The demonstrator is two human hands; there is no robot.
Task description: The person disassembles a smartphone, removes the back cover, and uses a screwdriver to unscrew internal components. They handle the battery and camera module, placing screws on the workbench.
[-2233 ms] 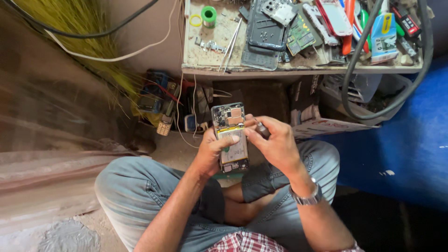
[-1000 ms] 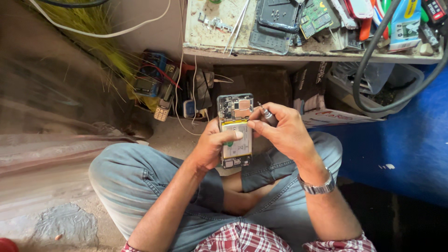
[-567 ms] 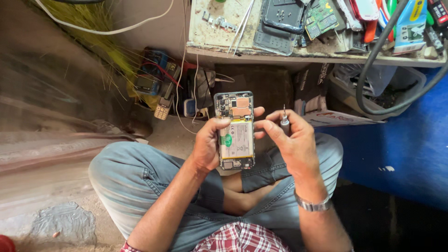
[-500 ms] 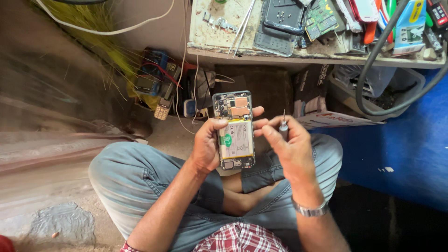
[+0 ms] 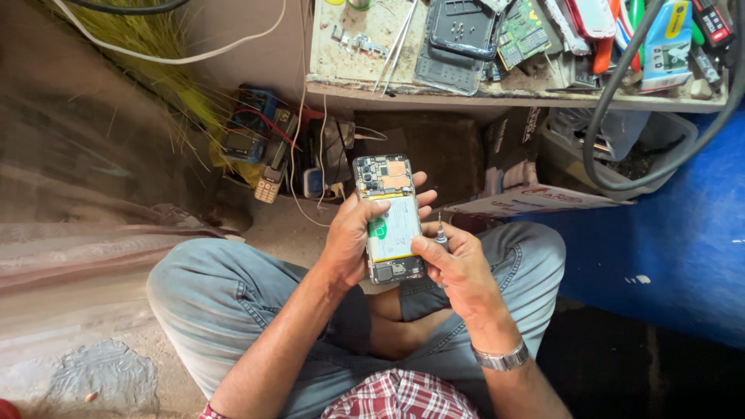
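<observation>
one opened phone held over the lap, two hands at work

a person sits cross-legged on the floor in blue jeans, seen from above. the left hand (image 5: 351, 240) wraps around one opened smartphone with its back cover off (image 5: 390, 219), its white battery and circuit boards facing up, held above the knees in front of the low workbench. the fingers curl closed around the phone's left edge, with fingertips showing past its right side. the right hand (image 5: 459, 268) is closed on one small screwdriver with a thin metal tip (image 5: 440, 233), tip pointing up, thumb resting against the phone's lower right edge. one metal wristwatch (image 5: 502, 359) circles the right wrist. the cluttered wooden workbench (image 5: 481, 91) carries two dark phone frames and one green circuit board (image 5: 524, 22). one thick black cable (image 5: 601, 116) loops down over its front edge.
</observation>
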